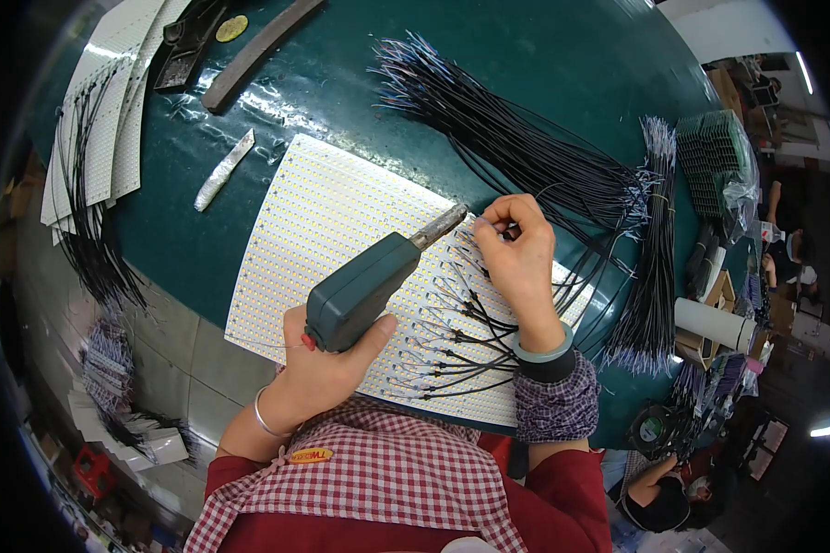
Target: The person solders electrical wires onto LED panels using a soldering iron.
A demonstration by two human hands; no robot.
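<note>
My left hand (337,373) is wrapped round a dark green soldering gun (364,288), its metal tip pointing up and right. A thin wire enters the gun's back by a red part. Below the tip lies a white LED panel (327,217) covered with rows of small yellowish chips. My right hand (523,258) is closed in a pinch on a black cable (512,233) at the panel's upper right edge, near the tip; the fingers partly hide it. Several black cables (470,364) with split thin ends lie on the panel's right part, below my right hand.
A big bundle of black cables (516,129) lies behind the panel, another bundle (650,276) to the right. A silvery strip (224,170) and a dark curved bar (258,57) rest at the back left. Panels with cables (111,120) overhang the left edge. Co-workers are at the right.
</note>
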